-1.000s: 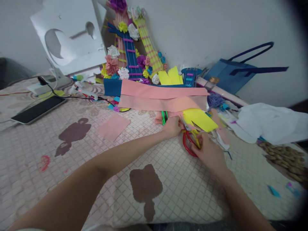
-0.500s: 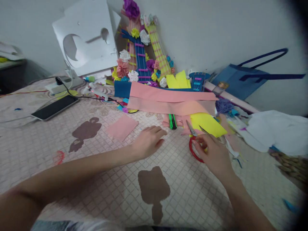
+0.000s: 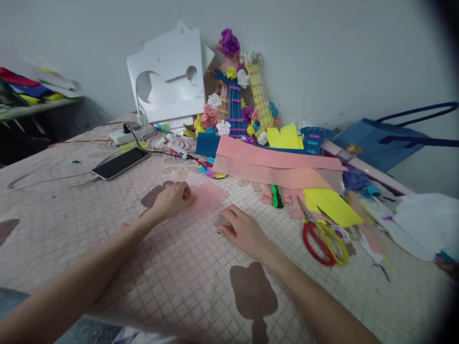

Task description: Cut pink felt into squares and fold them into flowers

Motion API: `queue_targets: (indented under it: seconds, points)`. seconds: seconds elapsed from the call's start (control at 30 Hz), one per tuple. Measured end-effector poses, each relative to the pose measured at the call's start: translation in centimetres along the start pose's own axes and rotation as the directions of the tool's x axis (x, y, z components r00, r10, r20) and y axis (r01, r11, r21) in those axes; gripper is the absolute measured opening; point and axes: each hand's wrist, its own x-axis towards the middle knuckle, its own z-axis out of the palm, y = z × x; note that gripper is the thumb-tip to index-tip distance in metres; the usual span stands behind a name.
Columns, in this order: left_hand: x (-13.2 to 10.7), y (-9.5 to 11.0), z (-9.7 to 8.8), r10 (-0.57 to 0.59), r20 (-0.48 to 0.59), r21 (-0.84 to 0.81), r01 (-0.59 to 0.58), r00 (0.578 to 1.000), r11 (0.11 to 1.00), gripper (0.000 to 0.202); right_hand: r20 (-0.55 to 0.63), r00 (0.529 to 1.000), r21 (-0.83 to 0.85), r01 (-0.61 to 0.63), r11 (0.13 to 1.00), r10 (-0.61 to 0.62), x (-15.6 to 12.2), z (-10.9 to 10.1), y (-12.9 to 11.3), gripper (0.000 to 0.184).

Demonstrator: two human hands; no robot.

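Observation:
A small piece of pink paper [image 3: 211, 198] lies on the patterned tablecloth in front of me. My left hand [image 3: 175, 198] is at its left edge, fingers curled and thumb pinched on the paper's corner. Just right of the piece, my right hand [image 3: 245, 231] hovers low over the cloth with thumb and fingers apart, holding nothing. Scissors with one red and one yellow handle [image 3: 324, 241] lie right of that hand, blades pointing away. A green utility knife [image 3: 276, 196] rests beyond it, below long pink paper strips [image 3: 279, 169].
A phone [image 3: 120, 164] with cables lies left, near a white glue gun [image 3: 174, 145]. Decorated paper guitars [image 3: 235, 102] and a white foam board [image 3: 168, 102] lean at the wall. Yellow paper [image 3: 333, 205], scraps and a blue bag [image 3: 380, 143] are at right.
My right hand has let go of the scissors and moved left toward the pink piece. My left hand has moved left to the piece's edge. The view has shifted left.

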Motion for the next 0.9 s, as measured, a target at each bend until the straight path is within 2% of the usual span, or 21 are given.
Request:
queue_targets:
  seconds: [0.13,0.33,0.43,0.53,0.6,0.7,0.9]
  points:
    - [-0.5,0.7,0.1,0.025,-0.052,-0.025,-0.026,0.998,0.999,0.019,-0.065,0.998,0.068,0.031,0.997,-0.026,0.0,1.3,0.0,0.030]
    - [-0.7,0.4,0.2,0.013,-0.018,-0.198,-0.016,1.000,0.980,0.022,-0.110,0.994,0.148,-0.001,0.989,0.017,-0.1,1.7,0.5,0.034]
    - [-0.8,0.7,0.3,-0.012,-0.044,-0.115,0.006,0.999,0.993,0.033,-0.095,0.995,0.116,0.009,0.993,0.002,0.0,1.8,0.6,0.028]
    - [-0.7,1.2,0.5,-0.066,-0.033,0.050,0.068,0.997,0.996,0.033,-0.103,0.995,0.088,0.015,0.996,-0.006,0.1,2.1,0.7,0.025]
    - [-0.6,1.4,0.6,-0.066,-0.018,0.076,0.067,0.998,0.995,0.029,-0.107,0.994,0.080,0.019,0.997,-0.011,0.1,2.2,0.8,0.025]
    - [-0.5,1.3,0.6,-0.056,-0.031,0.005,0.056,0.998,0.998,0.024,-0.113,0.993,0.074,0.031,0.997,-0.022,0.1,2.3,1.0,0.023]
    - [-0.4,0.7,0.9,-0.029,-0.027,-0.198,0.023,0.999,0.980,0.028,-0.095,0.995,0.081,0.032,0.996,-0.024,0.2,2.2,1.0,0.021]
